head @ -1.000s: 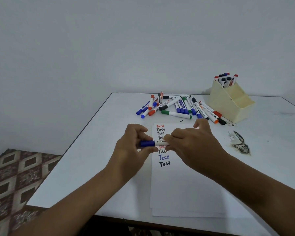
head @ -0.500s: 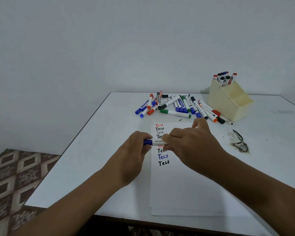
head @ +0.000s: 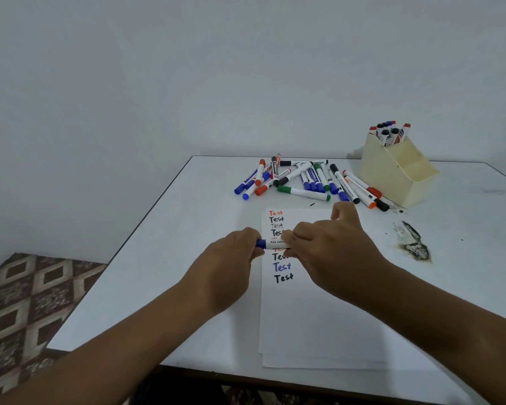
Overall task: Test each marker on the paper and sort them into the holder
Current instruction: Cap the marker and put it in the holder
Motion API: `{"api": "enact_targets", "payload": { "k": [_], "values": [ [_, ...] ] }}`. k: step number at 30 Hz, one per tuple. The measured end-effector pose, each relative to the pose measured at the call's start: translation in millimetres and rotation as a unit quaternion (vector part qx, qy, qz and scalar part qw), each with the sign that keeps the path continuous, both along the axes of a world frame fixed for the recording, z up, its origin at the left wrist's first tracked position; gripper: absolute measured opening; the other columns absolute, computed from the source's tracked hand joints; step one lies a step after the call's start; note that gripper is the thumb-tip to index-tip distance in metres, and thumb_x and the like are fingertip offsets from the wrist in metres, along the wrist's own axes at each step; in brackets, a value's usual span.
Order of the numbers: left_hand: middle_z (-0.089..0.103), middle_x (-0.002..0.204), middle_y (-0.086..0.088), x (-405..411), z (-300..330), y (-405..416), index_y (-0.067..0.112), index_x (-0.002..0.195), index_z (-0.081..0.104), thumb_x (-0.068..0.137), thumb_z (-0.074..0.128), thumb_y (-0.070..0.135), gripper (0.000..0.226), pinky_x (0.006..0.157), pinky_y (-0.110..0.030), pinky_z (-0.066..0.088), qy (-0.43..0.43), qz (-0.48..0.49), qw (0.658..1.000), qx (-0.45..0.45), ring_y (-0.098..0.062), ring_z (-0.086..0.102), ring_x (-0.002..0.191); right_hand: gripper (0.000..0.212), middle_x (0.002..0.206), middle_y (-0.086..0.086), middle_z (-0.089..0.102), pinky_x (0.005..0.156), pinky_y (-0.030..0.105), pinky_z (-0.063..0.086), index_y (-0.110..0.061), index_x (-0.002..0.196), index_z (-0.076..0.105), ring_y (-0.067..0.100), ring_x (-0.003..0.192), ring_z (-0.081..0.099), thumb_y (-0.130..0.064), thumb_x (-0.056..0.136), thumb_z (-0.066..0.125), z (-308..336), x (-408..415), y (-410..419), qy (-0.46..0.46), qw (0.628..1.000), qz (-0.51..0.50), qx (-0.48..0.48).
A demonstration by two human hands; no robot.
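Here we hold a blue marker (head: 270, 244) level above the paper (head: 310, 317), both hands on it: our left hand (head: 231, 258) has its fingers curled round the blue cap end, and our right hand (head: 327, 244) pinches the white barrel at the other side, so each grip is clamped on the same marker. The printed barrel shows between the two hands, just over the column of written words on the sheet. That column runs down the near-left part of the paper, with "Test" in red, black and blue ink; some of the middle lines are covered by our fingers. The paper lies flat on the white surface (head: 164, 273), reaching to its near edge. Beyond the sheet a loose pile of markers (head: 304, 179) lies scattered, with blue, red, orange, green and black caps pointing in many directions. To the right of the pile, touching its outer markers, stands the cream holder (head: 398, 173), with several markers (head: 389, 134) upright in its tall back compartment. A dark smudged scrap (head: 415, 244) sits on the surface to the right of the paper. A patterned floor (head: 27, 302) shows at the left.
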State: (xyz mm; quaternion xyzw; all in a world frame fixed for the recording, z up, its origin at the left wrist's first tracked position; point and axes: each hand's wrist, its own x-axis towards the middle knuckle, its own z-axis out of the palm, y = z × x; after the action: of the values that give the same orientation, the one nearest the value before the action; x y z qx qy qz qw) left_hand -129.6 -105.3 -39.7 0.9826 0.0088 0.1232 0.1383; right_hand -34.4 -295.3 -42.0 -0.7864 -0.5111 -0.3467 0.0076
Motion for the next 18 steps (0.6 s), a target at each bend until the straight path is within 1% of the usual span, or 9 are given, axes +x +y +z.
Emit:
{"api": "enact_targets", "payload": {
  "k": [3, 6, 9, 11, 13, 14, 15, 17, 18],
  "values": [
    [0.048, 0.082, 0.010, 2, -2, -1, 0.026, 0.102, 0.045, 0.105, 0.036, 0.030, 0.010, 0.061, -0.020, 0.033, 0.016, -0.017, 0.999, -0.029, -0.011, 0.042, 0.066, 0.030, 0.066, -0.002, 0.065, 0.071, 0.045, 0.044, -0.015, 0.095, 0.076, 0.016, 0.047, 0.054, -0.032, 0.073, 0.088, -1, 2, -1, -0.002, 1.000, 0.005, -0.007],
    [0.047, 0.077, 0.012, 5, -3, -2, 0.027, 0.096, 0.043, 0.104, 0.038, 0.027, 0.009, 0.058, -0.019, 0.031, 0.002, -0.024, 0.998, -0.063, -0.011, 0.043, 0.066, 0.031, 0.065, -0.001, 0.064, 0.068, 0.043, 0.044, -0.013, 0.097, 0.075, 0.016, 0.045, 0.051, -0.033, 0.075, 0.085, -1, 0, -2, 0.015, 1.000, 0.009, 0.000],
    [0.049, 0.080, 0.010, 5, 0, -5, 0.027, 0.097, 0.041, 0.104, 0.038, 0.029, 0.008, 0.061, -0.019, 0.033, 0.007, -0.040, 0.998, -0.047, -0.012, 0.044, 0.068, 0.033, 0.068, 0.000, 0.066, 0.067, 0.042, 0.043, -0.013, 0.100, 0.075, 0.017, 0.045, 0.052, -0.036, 0.077, 0.082, -4, 2, -4, 0.023, 1.000, 0.008, -0.009],
    [0.051, 0.085, 0.007, 6, 2, -5, 0.026, 0.099, 0.043, 0.104, 0.036, 0.033, 0.012, 0.066, -0.024, 0.039, 0.016, -0.054, 0.998, -0.014, -0.014, 0.048, 0.072, 0.035, 0.072, 0.000, 0.068, 0.068, 0.043, 0.043, -0.014, 0.102, 0.075, 0.018, 0.047, 0.055, -0.037, 0.076, 0.082, -6, 4, -7, 0.028, 0.999, 0.004, -0.019],
    [0.056, 0.094, 0.007, 5, 5, -6, 0.025, 0.109, 0.046, 0.104, 0.036, 0.039, 0.019, 0.067, -0.025, 0.042, 0.040, -0.058, 0.997, 0.013, -0.014, 0.052, 0.077, 0.034, 0.075, -0.003, 0.070, 0.073, 0.045, 0.043, -0.018, 0.100, 0.075, 0.019, 0.054, 0.061, -0.036, 0.074, 0.087, -5, 5, -13, 0.019, 1.000, 0.000, -0.008],
    [0.058, 0.101, 0.008, 5, 5, -6, 0.026, 0.118, 0.046, 0.103, 0.039, 0.044, 0.024, 0.066, -0.022, 0.042, 0.051, -0.060, 0.997, 0.007, -0.014, 0.054, 0.080, 0.031, 0.079, -0.005, 0.071, 0.077, 0.045, 0.042, -0.021, 0.099, 0.075, 0.020, 0.064, 0.065, -0.035, 0.074, 0.087, -2, 3, -16, 0.008, 1.000, 0.000, 0.008],
    [0.057, 0.107, 0.011, 5, 3, -5, 0.030, 0.129, 0.041, 0.098, 0.046, 0.051, 0.038, 0.066, -0.020, 0.042, 0.060, -0.063, 0.996, -0.005, -0.013, 0.055, 0.084, 0.025, 0.085, -0.007, 0.073, 0.082, 0.045, 0.038, -0.024, 0.098, 0.075, 0.021, 0.078, 0.067, -0.034, 0.076, 0.085, 2, 3, -19, -0.005, 0.999, 0.004, 0.033],
    [0.050, 0.119, 0.018, 3, -5, 2, 0.039, 0.147, 0.018, 0.081, 0.057, 0.071, 0.083, 0.076, -0.018, 0.045, 0.074, -0.067, 0.994, -0.048, -0.009, 0.053, 0.098, 0.011, 0.100, -0.009, 0.075, 0.087, 0.044, 0.032, -0.027, 0.096, 0.074, 0.025, 0.103, 0.062, -0.033, 0.086, 0.074, 10, 3, -28, -0.022, 0.996, 0.016, 0.090],
    [0.045, 0.128, 0.020, 3, -10, 8, 0.044, 0.149, 0.008, 0.073, 0.058, 0.079, 0.098, 0.085, -0.021, 0.047, 0.073, -0.071, 0.993, -0.067, -0.007, 0.050, 0.110, 0.009, 0.106, -0.009, 0.075, 0.088, 0.044, 0.032, -0.026, 0.095, 0.073, 0.024, 0.109, 0.060, -0.032, 0.091, 0.068, 16, 2, -30, -0.009, 0.994, 0.025, 0.108]
  ]
}}
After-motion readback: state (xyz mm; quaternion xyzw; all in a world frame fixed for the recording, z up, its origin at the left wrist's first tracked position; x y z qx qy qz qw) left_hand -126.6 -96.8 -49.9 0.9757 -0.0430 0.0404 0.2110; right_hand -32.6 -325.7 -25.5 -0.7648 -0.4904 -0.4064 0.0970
